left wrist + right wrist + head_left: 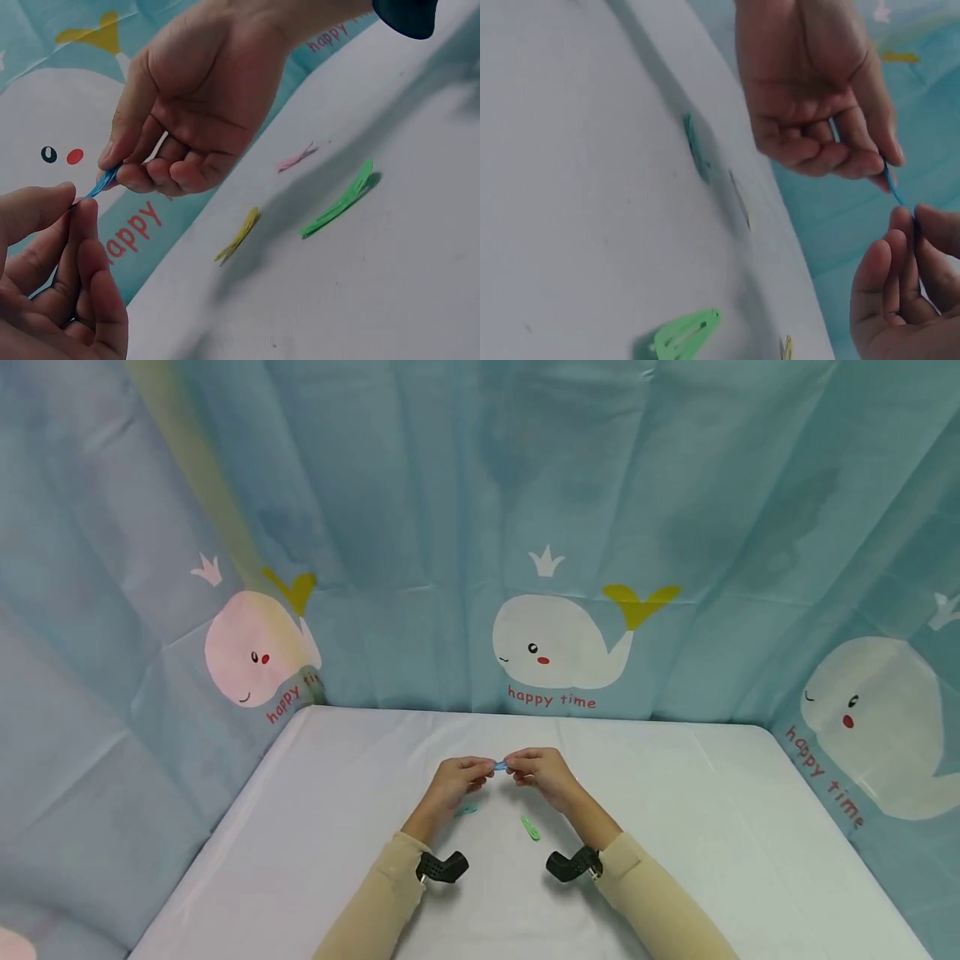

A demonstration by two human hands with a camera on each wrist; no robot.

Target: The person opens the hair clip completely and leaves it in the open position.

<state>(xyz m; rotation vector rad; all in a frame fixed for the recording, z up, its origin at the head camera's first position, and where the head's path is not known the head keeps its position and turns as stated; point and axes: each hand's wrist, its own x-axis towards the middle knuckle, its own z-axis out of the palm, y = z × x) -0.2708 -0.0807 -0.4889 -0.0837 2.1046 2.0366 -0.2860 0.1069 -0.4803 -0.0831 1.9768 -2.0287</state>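
Note:
A blue hair snap clip (pixel 501 766) is held up above the white table between both hands. My left hand (pixel 456 778) pinches one end with thumb and fingertips, and my right hand (pixel 542 772) pinches the other. Fingertips cover both ends, so only the clip's middle shows; in the left wrist view the clip (pixel 103 181) looks thin and edge-on. Below the hands lie a green snap clip (pixel 530 827), nearer the right wrist, and a teal clip (pixel 467 809) beside the left wrist.
On the white tabletop (pixel 300 877) the left wrist view also shows a yellow clip (pixel 238 236) and a pink clip (pixel 298 157). A blue curtain (pixel 450 527) with printed whales stands around the table's back and sides. Black wrist devices (pixel 442 867) sit at both cuffs.

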